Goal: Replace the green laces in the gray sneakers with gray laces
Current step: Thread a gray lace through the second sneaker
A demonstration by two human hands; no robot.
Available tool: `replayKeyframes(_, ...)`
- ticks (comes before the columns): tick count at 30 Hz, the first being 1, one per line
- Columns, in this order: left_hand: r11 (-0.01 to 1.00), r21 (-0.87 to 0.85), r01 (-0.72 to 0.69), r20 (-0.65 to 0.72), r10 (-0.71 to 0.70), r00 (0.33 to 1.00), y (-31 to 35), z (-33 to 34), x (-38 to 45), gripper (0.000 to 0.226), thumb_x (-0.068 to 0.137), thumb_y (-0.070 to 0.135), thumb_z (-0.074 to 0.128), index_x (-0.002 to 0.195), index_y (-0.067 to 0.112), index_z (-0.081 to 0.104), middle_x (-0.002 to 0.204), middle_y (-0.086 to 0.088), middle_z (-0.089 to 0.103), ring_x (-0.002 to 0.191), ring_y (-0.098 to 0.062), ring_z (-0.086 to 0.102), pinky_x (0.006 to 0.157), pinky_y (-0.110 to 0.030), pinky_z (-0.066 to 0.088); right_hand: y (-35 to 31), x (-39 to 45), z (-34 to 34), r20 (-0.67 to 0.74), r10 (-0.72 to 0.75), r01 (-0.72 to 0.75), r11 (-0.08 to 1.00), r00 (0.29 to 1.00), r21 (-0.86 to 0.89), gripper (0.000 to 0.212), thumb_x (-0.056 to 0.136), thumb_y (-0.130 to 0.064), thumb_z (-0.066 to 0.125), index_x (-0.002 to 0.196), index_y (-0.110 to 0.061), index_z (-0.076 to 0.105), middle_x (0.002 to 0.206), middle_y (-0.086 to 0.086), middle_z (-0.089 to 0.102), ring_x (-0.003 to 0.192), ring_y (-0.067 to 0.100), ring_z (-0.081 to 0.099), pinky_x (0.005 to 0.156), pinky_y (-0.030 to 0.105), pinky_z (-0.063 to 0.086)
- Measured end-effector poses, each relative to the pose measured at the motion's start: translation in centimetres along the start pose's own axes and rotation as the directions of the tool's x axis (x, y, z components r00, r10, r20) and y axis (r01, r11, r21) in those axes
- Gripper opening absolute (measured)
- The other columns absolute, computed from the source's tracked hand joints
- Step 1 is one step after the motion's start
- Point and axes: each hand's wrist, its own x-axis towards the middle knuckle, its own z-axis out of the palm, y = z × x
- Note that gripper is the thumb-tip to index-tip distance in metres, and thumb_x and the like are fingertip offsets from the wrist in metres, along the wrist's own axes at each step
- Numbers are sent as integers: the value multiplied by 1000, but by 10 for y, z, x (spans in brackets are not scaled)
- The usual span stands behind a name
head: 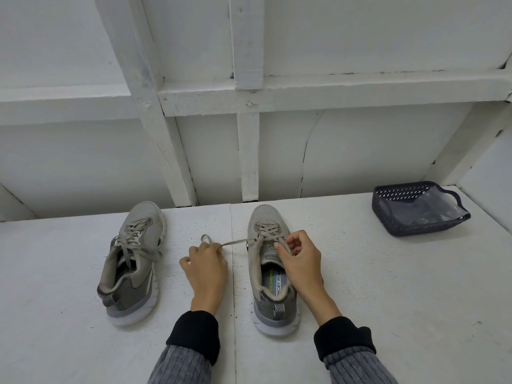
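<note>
Two gray sneakers stand on a white surface, toes pointing away from me. The left sneaker [133, 261] is laced with a gray lace, its ends lying loose over the tongue. The right sneaker [270, 268] also carries a gray lace [235, 242], which runs taut from its upper eyelets out to the left. My left hand [206, 268] pinches that lace end, with a small loop sticking out past the fingers. My right hand [297, 261] sits over the right sneaker's tongue and pinches the other lace end near the top eyelets. No green lace is in view.
A dark plastic basket [415, 209] with a clear zip pouch inside sits at the far right of the surface. White wooden beams and panels form a wall right behind the sneakers. A seam in the surface runs between my hands.
</note>
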Motion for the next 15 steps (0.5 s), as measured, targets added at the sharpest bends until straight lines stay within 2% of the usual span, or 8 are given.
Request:
replayKeyframes(2, 973, -171, -152, 40, 161, 986, 7, -4, -1, 44, 95, 7, 46, 132, 26, 60, 126, 4, 59, 121, -21, 44, 101, -40, 26, 0, -1, -2, 6, 20, -21, 995, 1000, 99, 21, 87, -33, 69, 90, -17, 57, 83, -3, 60, 72, 8, 52, 64, 13, 45)
replayKeyframes(3, 934, -281, -220, 58, 245, 968, 11, -8, -2, 46, 95, 9, 45, 137, 27, 55, 130, 8, 56, 125, -16, 41, 104, -37, 23, 1, -2, -4, 8, 37, -37, 989, 999, 144, 20, 90, -36, 63, 93, -17, 59, 85, -2, 61, 75, 8, 54, 66, 12, 45)
replayKeyframes(4, 888, -367, -277, 61, 320, 945, 15, -10, -4, 43, 98, 17, 44, 137, 29, 53, 130, 11, 55, 125, -12, 40, 104, -33, 22, 4, -1, -6, 8, 48, -49, 985, 999, 166, 20, 94, -37, 57, 96, -18, 61, 89, -2, 62, 79, 8, 55, 68, 11, 44)
replayKeyframes(6, 831, -426, -359, 35, 411, 911, 22, -11, -6, 33, 101, 35, 41, 129, 34, 59, 122, 17, 59, 118, -5, 44, 104, -33, 23, 11, 2, -10, 27, 46, -49, 991, 999, 124, 20, 98, -32, 51, 101, -19, 66, 97, -2, 60, 84, 4, 55, 71, 8, 42)
replayKeyframes(8, 819, -431, -380, 17, 428, 903, 25, -8, -6, 24, 103, 39, 43, 113, 34, 64, 110, 20, 62, 107, -4, 47, 103, -39, 27, 16, 5, -13, 79, 39, -43, 998, 996, 55, 14, 97, -23, 54, 98, -20, 68, 98, -1, 54, 81, 5, 51, 71, 5, 39)
replayKeyframes(11, 821, -447, -355, 15, 404, 915, 24, -6, -6, 17, 102, 35, 46, 95, 32, 61, 93, 21, 61, 94, -4, 48, 98, -39, 29, 19, 9, -16, 116, 11, -9, 1000, 993, -11, 14, 94, -17, 59, 84, -25, 64, 97, -2, 53, 84, 13, 49, 71, 6, 38)
replayKeyframes(15, 864, -392, -315, -10, 339, 941, 18, -8, -3, 22, 102, 32, 47, 83, 32, 57, 84, 17, 60, 86, -12, 52, 89, -37, 30, 23, 14, -22, 37, -29, 32, 994, 999, -101, 21, 93, -11, 59, 77, -24, 62, 95, -3, 53, 92, 17, 50, 69, 6, 37)
